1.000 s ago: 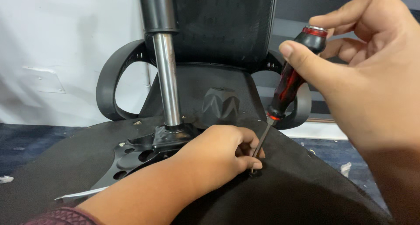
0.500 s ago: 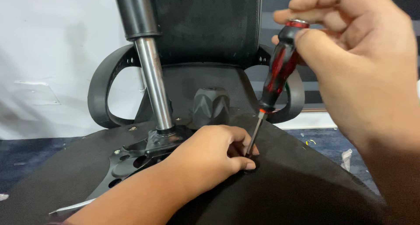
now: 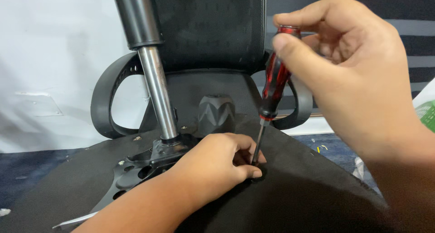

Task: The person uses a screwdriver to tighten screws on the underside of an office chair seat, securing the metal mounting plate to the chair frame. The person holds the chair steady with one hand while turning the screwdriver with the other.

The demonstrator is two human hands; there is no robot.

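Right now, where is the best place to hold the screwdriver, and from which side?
Probably the red and black handle of the screwdriver, taken from above, as the right hand does: it stands nearly upright, tip down in the seat underside beside the left hand.

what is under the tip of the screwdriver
The screwdriver shaft runs down into a dark recess in the black seat underside. The left hand curls around it, hiding the tip and any screw.

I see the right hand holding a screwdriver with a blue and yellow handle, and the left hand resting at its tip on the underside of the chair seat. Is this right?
Not quite. In the head view the screwdriver has a red and black handle, not blue and yellow. The rest holds: the right hand grips it, and the left hand rests at its tip on the chair seat.
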